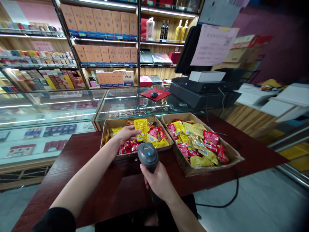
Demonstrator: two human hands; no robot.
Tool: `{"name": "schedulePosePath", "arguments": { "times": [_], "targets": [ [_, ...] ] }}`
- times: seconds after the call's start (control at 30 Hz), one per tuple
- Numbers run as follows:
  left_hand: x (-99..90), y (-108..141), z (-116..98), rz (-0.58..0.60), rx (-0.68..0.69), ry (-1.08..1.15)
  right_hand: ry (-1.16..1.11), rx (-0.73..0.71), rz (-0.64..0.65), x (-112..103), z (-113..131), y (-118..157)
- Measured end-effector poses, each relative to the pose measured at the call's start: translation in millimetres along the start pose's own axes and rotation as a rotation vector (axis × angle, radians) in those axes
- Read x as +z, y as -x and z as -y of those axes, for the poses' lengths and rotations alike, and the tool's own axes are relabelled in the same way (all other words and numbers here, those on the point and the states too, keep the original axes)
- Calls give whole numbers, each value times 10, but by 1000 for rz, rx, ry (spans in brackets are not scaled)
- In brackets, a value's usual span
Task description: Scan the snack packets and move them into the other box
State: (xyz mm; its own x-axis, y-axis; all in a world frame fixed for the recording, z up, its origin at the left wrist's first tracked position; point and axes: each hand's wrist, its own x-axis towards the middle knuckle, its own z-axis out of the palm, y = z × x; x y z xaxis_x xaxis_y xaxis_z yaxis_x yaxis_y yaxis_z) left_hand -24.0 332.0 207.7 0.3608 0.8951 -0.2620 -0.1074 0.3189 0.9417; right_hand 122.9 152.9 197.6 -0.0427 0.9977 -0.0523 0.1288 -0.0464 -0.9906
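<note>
My left hand point(128, 133) pinches a yellow packet point(141, 129) by its left edge, above the left cardboard box point(103, 130). Red and yellow packets fill that box. In my right hand point(156, 180) is a black barcode scanner point(148, 155), gripped by its handle, with a small blue light on top. The scanner's head is just in front of the left box. To the right, a second cardboard box point(185, 169) holds red, yellow and gold packets.
Both boxes stand on a dark red table point(79, 161). Behind are a glass counter point(116, 96), a mouse point(154, 94) on a red mat and a black monitor point(187, 51). A black cable point(224, 205) hangs at the right front.
</note>
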Motion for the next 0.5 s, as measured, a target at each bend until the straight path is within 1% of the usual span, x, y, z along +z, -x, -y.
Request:
{"name": "schedulePosePath", "arguments": {
  "times": [0.3,0.5],
  "targets": [
    [-14,-6,9,2,-2,3,-22,6,7,-3,-10,-11],
    [-79,-74,66,44,-4,-26,-103,46,37,4,-8,-12]
  ]
}}
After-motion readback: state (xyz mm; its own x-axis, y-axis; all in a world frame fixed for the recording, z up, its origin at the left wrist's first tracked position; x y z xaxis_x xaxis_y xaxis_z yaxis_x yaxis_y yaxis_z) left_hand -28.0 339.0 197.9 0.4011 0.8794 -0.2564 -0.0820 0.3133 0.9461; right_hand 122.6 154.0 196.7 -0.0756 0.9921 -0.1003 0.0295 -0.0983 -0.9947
